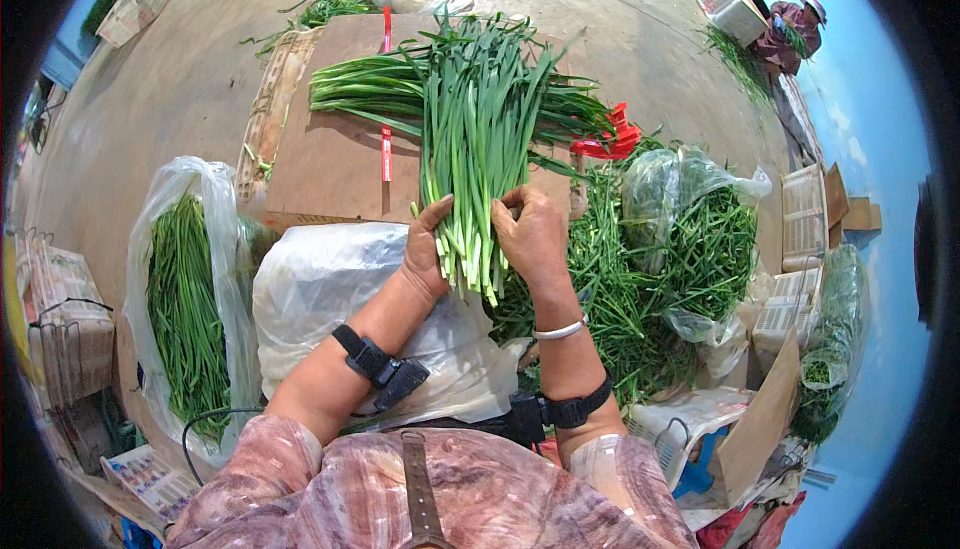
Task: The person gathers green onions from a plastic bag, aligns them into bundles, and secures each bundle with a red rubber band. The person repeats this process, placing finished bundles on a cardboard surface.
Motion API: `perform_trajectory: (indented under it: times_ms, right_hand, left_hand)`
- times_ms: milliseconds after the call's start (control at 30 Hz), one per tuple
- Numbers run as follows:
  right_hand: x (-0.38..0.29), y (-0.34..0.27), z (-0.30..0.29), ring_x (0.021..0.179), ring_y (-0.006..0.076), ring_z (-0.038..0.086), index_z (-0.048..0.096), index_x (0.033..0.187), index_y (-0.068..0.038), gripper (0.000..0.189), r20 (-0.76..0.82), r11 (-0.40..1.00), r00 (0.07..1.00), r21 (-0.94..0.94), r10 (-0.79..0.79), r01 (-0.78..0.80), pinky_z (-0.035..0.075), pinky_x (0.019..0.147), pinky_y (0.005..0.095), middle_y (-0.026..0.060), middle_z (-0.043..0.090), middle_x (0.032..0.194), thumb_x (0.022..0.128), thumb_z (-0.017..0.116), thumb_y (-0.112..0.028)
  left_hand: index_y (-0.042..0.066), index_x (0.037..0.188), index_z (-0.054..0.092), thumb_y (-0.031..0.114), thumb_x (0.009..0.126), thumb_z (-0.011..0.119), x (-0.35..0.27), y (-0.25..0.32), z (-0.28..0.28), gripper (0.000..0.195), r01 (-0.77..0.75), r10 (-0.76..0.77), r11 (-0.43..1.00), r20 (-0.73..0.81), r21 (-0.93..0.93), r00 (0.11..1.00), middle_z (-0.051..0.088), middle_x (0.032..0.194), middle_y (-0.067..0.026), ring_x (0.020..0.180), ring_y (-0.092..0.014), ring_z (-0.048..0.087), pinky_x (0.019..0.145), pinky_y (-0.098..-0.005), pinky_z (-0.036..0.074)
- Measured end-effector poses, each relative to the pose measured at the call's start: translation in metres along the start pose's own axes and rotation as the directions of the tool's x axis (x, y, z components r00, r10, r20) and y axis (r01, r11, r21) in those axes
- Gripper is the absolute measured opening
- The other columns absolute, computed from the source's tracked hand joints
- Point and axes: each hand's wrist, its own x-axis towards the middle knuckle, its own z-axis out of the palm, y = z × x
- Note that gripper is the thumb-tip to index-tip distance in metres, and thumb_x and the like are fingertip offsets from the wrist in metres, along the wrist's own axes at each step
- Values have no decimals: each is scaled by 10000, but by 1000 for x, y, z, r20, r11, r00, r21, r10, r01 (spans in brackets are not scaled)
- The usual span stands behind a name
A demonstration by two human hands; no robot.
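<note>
My left hand (pixel 430 243) cradles the pale stem ends of a bunch of garlic chives (pixel 480 144) from the left. At the bunch's right edge is my right hand (pixel 532 230), its thumb and fingers pinched together by the stems; whether a stem is between them is hidden. The green leaves of this bunch point away from me over a second bunch (pixel 367 88), which lies crosswise on a brown cardboard sheet (pixel 337 166). Red tape (pixel 386 151) runs over the cardboard. Below my hands, white plastic sheeting (pixel 322 279) covers my lap area.
Loose green leaves (pixel 615 309) are heaped at the right beside a filled clear plastic bag (pixel 705 226). Another bag of chives (pixel 191 309) stands at the left. Red ribbon (pixel 611 136) lies by the cardboard. A person (pixel 791 35) sits far right near a white crate (pixel 724 1).
</note>
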Motion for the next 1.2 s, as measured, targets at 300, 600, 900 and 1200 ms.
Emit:
perform_trajectory:
  times_ms: [300,600,900,1200]
  right_hand:
    - [6,16,7,670,176,639,661,804,56,215,20,892,980,410,199,-189,513,623,322,116,670,726,791,710,-152]
    - [-18,-7,-5,643,119,672,552,998,3,106,-41,611,998,790,-43,59,458,430,183,102,696,849,927,588,-67]
    - [-36,-8,-22,718,129,669,592,1113,24,199,356,602,931,762,-79,-240,518,543,197,114,678,918,969,531,-99]
    - [-80,20,-68,606,145,634,619,1086,46,204,220,431,973,886,-64,-172,526,530,224,123,669,864,974,509,-85]
  left_hand:
    - [-26,1184,582,297,890,545,-2,-1,3,438,32,-31,999,80,-11,996,658,1106,-204,993,-339,654,928,-523,506]
    - [-21,1219,539,363,899,615,2,-4,-2,506,166,-166,986,102,2,981,650,1047,-174,909,-329,672,855,-495,558]
    - [-48,1108,619,207,889,611,3,-2,2,336,236,-247,963,76,132,966,657,815,-123,643,-223,627,650,-423,557]
    - [-57,1130,561,203,881,615,7,2,-6,364,260,-260,961,-12,89,965,661,1021,-209,853,-281,683,723,-429,590]
